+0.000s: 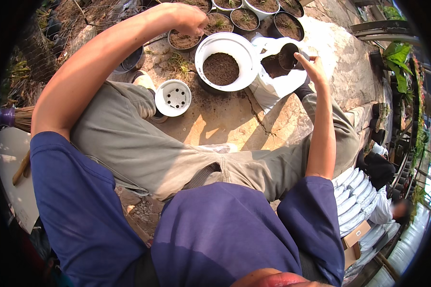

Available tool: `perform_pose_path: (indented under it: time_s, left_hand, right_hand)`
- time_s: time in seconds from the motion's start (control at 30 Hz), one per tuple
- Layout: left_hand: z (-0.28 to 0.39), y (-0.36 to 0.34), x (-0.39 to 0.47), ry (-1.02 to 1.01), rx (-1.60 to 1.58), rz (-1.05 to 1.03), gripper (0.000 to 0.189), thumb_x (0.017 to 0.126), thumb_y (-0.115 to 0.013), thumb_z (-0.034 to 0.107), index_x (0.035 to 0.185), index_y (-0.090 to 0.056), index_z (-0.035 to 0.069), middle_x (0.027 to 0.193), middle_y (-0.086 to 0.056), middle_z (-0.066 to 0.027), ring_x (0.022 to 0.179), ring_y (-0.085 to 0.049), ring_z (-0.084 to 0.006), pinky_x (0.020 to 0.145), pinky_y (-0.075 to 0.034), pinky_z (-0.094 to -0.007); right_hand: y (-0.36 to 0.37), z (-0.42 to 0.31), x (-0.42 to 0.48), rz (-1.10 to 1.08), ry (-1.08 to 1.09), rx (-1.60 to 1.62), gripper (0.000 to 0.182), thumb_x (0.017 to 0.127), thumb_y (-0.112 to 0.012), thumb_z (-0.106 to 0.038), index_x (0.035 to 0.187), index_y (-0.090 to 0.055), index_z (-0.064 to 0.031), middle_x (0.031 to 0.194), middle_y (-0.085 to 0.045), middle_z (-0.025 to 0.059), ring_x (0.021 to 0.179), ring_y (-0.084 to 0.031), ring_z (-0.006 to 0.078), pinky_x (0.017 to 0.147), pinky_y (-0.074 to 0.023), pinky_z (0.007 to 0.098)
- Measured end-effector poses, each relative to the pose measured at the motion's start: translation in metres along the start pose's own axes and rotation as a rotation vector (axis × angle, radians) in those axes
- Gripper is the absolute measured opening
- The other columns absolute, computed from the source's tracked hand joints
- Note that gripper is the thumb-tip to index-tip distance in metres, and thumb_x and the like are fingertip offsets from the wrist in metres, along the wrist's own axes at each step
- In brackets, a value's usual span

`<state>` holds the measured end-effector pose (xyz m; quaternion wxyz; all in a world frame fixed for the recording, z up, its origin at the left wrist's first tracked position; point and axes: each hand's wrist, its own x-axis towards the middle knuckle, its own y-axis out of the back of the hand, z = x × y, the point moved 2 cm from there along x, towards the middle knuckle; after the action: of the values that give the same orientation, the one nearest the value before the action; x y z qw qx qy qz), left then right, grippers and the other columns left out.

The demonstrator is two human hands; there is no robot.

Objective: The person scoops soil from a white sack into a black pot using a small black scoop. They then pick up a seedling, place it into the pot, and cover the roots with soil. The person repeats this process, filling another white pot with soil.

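Note:
My right hand [313, 68] grips a small dark pot [288, 56], tipped on its side in the mouth of an open white sack [278, 86] of dark soil. Out to the left, my left hand [192, 19] is curled above the rim of a soil-filled pot [182, 40]; its fingertips are partly hidden, so whether they pinch anything is unclear. Between my hands stands a large white pot [249, 68], with dark soil [221, 69] in its bottom. Nearer my left foot sits a small white pot [173, 98] showing drainage holes.
Several pots with small grassy seedlings [245, 19] crowd the far side. Loose grassy plants [179, 64] lie on the cracked paving [233, 125]. A broom [21, 118] is at far left. Stacked white bags [355, 195], a cardboard box [356, 233] and another person [382, 204] are at right.

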<state>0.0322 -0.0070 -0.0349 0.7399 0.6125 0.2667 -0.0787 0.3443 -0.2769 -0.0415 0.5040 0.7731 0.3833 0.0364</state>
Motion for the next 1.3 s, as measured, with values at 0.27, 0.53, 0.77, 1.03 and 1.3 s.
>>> perform_pose_path:
  time_s: [0.27, 0.53, 0.77, 1.03, 1.3]
  left_hand:
    - [0.008, 0.004, 0.004, -0.018, 0.014, -0.008, 0.039, 0.089, -0.058, 0.038, 0.11, -0.07, 0.007, 0.104, -0.072, -0.0178, 0.098, -0.069, -0.0368, 0.086, -0.054, -0.0469]
    - [0.026, 0.014, -0.014, 0.028, -0.023, 0.001, 0.031, 0.094, -0.063, 0.035, 0.114, -0.067, 0.012, 0.112, -0.069, -0.0169, 0.109, -0.065, -0.0325, 0.092, -0.052, -0.0452]
    - [0.003, 0.002, 0.001, 0.034, -0.018, -0.05, 0.039, 0.09, -0.058, 0.038, 0.113, -0.07, 0.008, 0.105, -0.072, -0.0171, 0.101, -0.068, -0.0356, 0.087, -0.054, -0.0458]
    - [0.005, 0.003, 0.004, 0.009, -0.068, -0.092, 0.039, 0.09, -0.056, 0.038, 0.113, -0.07, 0.011, 0.106, -0.072, -0.0177, 0.101, -0.068, -0.036, 0.087, -0.053, -0.0459]
    - [0.015, -0.003, -0.005, 0.082, -0.114, -0.098, 0.031, 0.095, -0.062, 0.034, 0.117, -0.067, 0.013, 0.102, -0.072, -0.0162, 0.099, -0.069, -0.0326, 0.087, -0.052, -0.0451]
  right_hand:
    - [-0.003, -0.086, -0.078, 0.053, 0.49, 0.045, 0.089, 0.074, -0.083, -0.05, 0.131, -0.047, 0.0074, 0.11, -0.064, 0.0222, 0.094, -0.069, 0.0271, 0.08, -0.0571, 0.0349]
    - [-0.052, -0.106, -0.092, 0.239, 0.807, -0.296, 0.082, 0.073, -0.085, -0.038, 0.135, -0.041, -0.0077, 0.126, -0.052, 0.0162, 0.107, -0.065, 0.0331, 0.085, -0.056, 0.043]
    - [-0.009, -0.081, -0.041, 0.371, 0.567, -0.27, 0.087, 0.073, -0.081, -0.055, 0.13, -0.044, 0.0, 0.123, -0.054, 0.0217, 0.11, -0.063, 0.0348, 0.091, -0.0522, 0.0444]
    - [-0.022, 0.019, 0.036, 0.014, 0.093, -0.488, 0.11, 0.07, -0.075, -0.066, 0.129, -0.04, 0.021, 0.118, -0.064, 0.0337, 0.109, -0.066, 0.0401, 0.094, -0.052, 0.0432]
    - [-0.088, 0.059, 0.048, 0.054, 0.085, -0.452, 0.101, 0.072, -0.077, -0.062, 0.131, -0.046, 0.0128, 0.126, -0.055, 0.0348, 0.119, -0.058, 0.0425, 0.1, -0.0485, 0.0437]
